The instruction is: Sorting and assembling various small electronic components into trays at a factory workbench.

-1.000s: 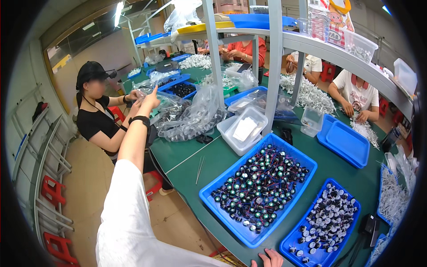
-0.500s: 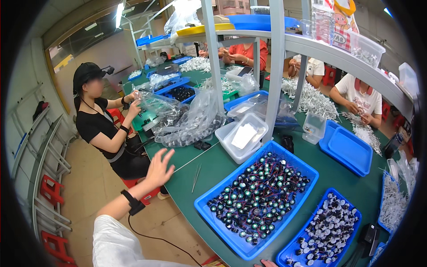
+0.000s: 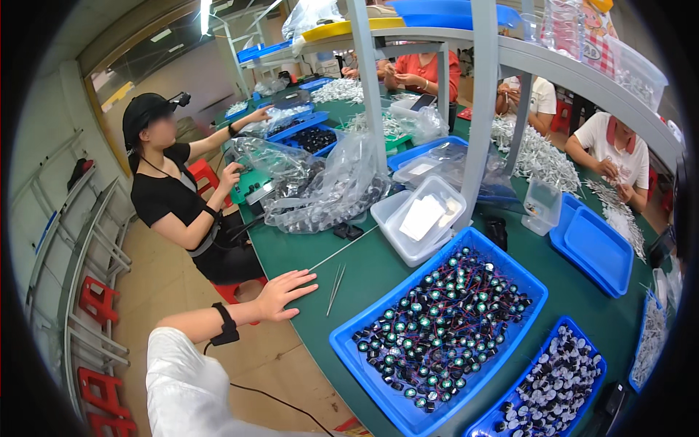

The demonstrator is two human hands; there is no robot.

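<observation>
My left hand [image 3: 280, 296] lies palm down at the left edge of the green table [image 3: 371, 273], fingers stretched out with nothing in them. A black band [image 3: 224, 325] with a cable is round its wrist. Just right of the fingertips lies a pair of metal tweezers [image 3: 336, 290], and beyond it a thin rod [image 3: 344, 249]. Farther right stands a large blue tray [image 3: 348, 355] full of small round black parts with green tops and red wires [image 3: 437, 328]. A smaller blue tray [image 3: 601, 368] holds black parts with white discs [image 3: 546, 386]. My right hand is out of the picture.
A clear plastic box [image 3: 400, 231] and a bulging plastic bag [image 3: 320, 197] stand beyond the tray. A grey shelf post [image 3: 478, 109] rises from the table. Stacked blue trays [image 3: 598, 247] lie at the right. One co-worker [image 3: 171, 182] sits at the left, others across.
My left hand has come down from above the table onto its edge. My right fingertips have left the lower edge of the picture. The left co-worker has stretched an arm toward the far trays.
</observation>
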